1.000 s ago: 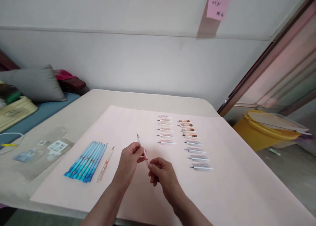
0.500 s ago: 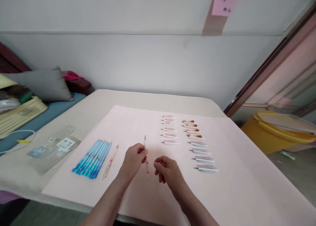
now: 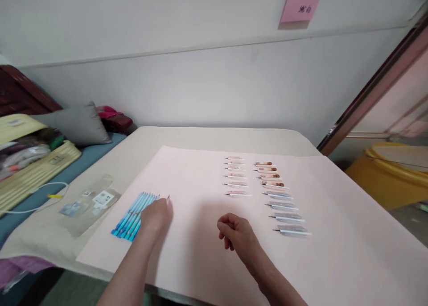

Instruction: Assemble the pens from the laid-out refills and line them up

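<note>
The left hand is lowered at the right edge of the blue pens, back upward, covering part of them. A slim pen shows only its tip just beyond the knuckles; the rest is hidden, so whether the fingers grip it cannot be told. The right hand is apart from everything, in front of the body, its fingers curled in with the thumb against them and nothing visible inside. The blue pens lie side by side, slanting, on the left part of a pale pink sheet spread over the worktop. Farther right on the sheet run two columns: six pink pens, then four brown-ended pens with four grey pens nearer the person. A clear bag lies left of the sheet.
</note>
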`<state>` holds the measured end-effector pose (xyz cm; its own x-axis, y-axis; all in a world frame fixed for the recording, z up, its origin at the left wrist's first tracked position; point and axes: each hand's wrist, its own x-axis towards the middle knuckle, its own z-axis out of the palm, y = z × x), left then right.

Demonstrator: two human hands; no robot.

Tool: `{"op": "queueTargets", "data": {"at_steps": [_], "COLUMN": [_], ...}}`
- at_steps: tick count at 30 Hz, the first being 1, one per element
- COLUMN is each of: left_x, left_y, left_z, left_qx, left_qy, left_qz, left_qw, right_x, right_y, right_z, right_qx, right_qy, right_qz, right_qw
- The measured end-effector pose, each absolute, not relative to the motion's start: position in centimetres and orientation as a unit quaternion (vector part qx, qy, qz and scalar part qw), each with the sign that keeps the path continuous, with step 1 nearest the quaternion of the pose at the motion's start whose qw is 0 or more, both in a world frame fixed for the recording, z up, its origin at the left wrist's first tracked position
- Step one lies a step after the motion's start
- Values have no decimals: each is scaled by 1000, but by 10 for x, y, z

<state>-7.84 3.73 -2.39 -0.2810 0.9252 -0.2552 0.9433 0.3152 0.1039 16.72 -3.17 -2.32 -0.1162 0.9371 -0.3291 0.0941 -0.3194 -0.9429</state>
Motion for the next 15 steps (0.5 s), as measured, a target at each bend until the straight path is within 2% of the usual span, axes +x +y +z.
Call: {"op": "queueTargets", "data": {"at_steps": [15], "left_x": [-104], "left_y": [46], "left_z": [-32], "left_qx": [592], "left_qy": [789], "left_qz": [-102], "left_qw": [128], "right_x": [176], "right_y": [-31], "right_z": [-18], "right_qx": [-559], "right_qy": [-458], "right_qz": [583], "right_qw": [371]}}
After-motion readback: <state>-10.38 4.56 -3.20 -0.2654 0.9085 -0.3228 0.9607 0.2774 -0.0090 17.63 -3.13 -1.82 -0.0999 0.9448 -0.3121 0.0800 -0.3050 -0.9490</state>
